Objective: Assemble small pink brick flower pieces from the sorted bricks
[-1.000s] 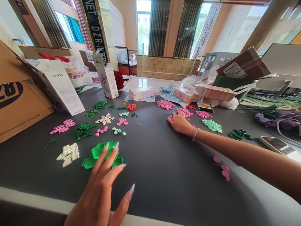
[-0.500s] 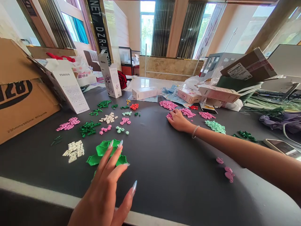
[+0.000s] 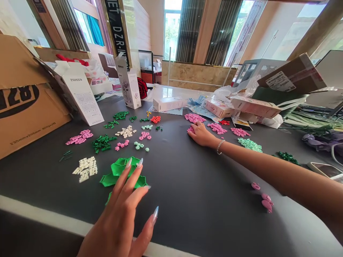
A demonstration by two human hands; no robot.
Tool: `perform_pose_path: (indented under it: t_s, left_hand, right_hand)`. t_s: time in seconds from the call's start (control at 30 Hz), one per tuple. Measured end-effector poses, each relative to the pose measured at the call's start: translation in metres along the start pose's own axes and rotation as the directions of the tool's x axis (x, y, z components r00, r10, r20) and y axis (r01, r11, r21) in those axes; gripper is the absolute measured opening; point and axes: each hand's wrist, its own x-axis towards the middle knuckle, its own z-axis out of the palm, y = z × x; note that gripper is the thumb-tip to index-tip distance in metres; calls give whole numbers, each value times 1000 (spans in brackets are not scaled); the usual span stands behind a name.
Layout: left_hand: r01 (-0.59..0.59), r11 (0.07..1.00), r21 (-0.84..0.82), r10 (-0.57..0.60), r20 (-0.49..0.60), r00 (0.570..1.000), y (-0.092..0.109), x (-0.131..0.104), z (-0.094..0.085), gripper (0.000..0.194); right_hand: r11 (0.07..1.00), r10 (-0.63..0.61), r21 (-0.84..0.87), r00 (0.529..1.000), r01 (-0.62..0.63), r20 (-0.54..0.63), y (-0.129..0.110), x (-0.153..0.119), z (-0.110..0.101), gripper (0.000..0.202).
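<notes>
My left hand [image 3: 125,200] has its fingers spread over large bright green pieces [image 3: 108,180] near the front edge. Across the table, my right hand [image 3: 199,135] rests on a small pink pile [image 3: 190,130], its fingers bent down; the fingertips are hidden. Behind it lies a bigger pink pile [image 3: 194,118], and to its right another pink pile [image 3: 217,128]. White pieces [image 3: 85,168] lie left of the green ones, with dark green pieces [image 3: 102,143] and cream pieces [image 3: 125,131] farther back. A mint-green pile [image 3: 249,144] is beyond my right forearm.
A large cardboard box [image 3: 32,117] and a tall white box [image 3: 83,96] stand at the left. Opened boxes [image 3: 255,106] and plastic wrap fill the back right. Several pink pieces [image 3: 267,205] and a phone [image 3: 325,170] lie on the right.
The view has shifted slightly, so most objects appear a little farther right. My right hand sits slightly more to the left against the pink piles, uncovering more of them. My left hand keeps its pose.
</notes>
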Motion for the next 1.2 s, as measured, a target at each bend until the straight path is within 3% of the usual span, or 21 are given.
perform_pose_path:
  t_s: [0.83, 1.2]
  left_hand:
    - [63, 997, 52, -65, 48, 997, 0, -3, -2, 28]
    - [63, 997, 51, -64, 14, 998, 0, -5, -3, 27]
  right_hand:
    - [986, -55, -155, 996, 66, 76, -42, 109, 18, 48]
    - [985, -38, -162, 994, 54, 99, -40, 125, 24, 50]
